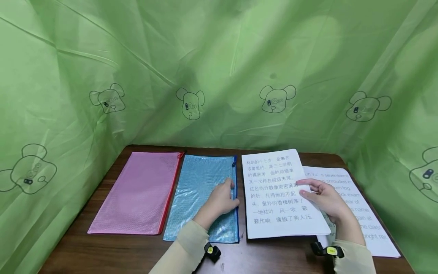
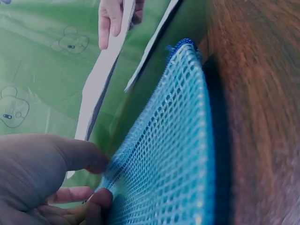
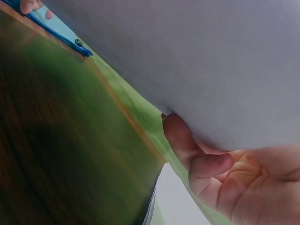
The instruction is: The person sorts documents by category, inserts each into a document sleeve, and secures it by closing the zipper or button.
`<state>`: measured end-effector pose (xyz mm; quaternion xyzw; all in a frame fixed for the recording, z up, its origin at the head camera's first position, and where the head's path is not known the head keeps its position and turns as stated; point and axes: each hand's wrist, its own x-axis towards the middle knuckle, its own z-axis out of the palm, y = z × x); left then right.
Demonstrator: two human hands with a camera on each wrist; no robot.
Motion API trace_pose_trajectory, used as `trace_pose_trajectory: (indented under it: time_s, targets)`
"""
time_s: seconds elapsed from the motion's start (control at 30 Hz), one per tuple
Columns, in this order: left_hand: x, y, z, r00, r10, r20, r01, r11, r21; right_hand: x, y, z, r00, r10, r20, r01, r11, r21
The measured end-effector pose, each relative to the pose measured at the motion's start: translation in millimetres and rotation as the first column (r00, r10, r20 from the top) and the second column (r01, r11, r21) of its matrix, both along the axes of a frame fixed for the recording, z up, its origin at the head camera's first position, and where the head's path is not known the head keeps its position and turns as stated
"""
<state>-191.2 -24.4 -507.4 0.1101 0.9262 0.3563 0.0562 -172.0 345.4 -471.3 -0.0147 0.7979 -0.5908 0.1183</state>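
A blue mesh zipper pouch (image 1: pixel 200 180) lies flat on the table, its dark blue zipper edge facing right. My left hand (image 1: pixel 220 198) is at that edge; in the left wrist view the thumb and fingers (image 2: pixel 101 199) pinch the rim of the mesh. To the right, my right hand (image 1: pixel 326 199) grips a stack of white paper (image 1: pixel 273 190) printed with Chinese text by its right edge. This stack is raised and tilted above the table, and its underside (image 3: pixel 211 70) fills much of the right wrist view.
Left of the blue pouch lies a pink mesh zipper pouch (image 1: pixel 140 194) with a red zipper. More white sheets (image 1: pixel 371 213) with English text lie at the right, partly under the raised stack. Green cloth (image 1: pixel 219 49) with bear drawings surrounds the brown wooden table (image 1: pixel 85 247).
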Motion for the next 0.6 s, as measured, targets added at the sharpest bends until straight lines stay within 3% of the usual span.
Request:
trace_pose_trajectory:
  time_s: [0.33, 0.6]
  targets:
    - [-3.0, -4.0, -0.8, 0.999, 0.045, 0.024, -0.047, 0.996, 0.080, 2.6, -1, 9.0, 0.998, 0.046, 0.053, -0.045, 0.999, -0.028]
    - [-5.0, -10.1, 12.8, 0.998, 0.061, 0.028, -0.065, 0.979, 0.193, 5.0, -4, 19.9, 0.991, 0.101, 0.091, -0.097, 0.994, -0.052]
